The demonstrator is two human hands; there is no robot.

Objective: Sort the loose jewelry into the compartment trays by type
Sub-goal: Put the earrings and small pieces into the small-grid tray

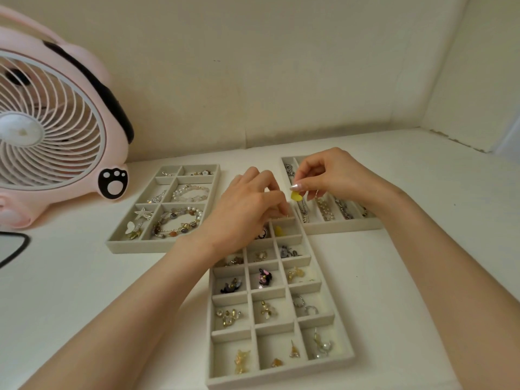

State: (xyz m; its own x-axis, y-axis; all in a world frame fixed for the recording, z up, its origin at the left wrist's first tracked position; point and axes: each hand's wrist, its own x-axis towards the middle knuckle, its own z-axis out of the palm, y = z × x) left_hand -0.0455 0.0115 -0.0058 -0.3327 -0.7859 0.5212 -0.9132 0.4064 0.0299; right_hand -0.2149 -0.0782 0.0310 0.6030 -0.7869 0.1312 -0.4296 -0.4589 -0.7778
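My right hand (334, 175) pinches a small yellow earring (295, 196) between thumb and fingers, above the gap between two trays. Close beside it, my left hand (247, 204) has its fingers curled and fingertips pinched together; whether it holds something is hidden. A second yellow piece (278, 230) lies in a top-right cell of the small-cell earring tray (326, 313), under the hands. The left tray (123, 243) holds bead bracelets (177, 220) and brooches. The long-slot tray (343, 227) at the right holds chains.
A pink desk fan (53, 128) stands at the far left near the wall. A dark curved object (14, 246) shows at the left edge. The white desk meets walls behind and at the right.
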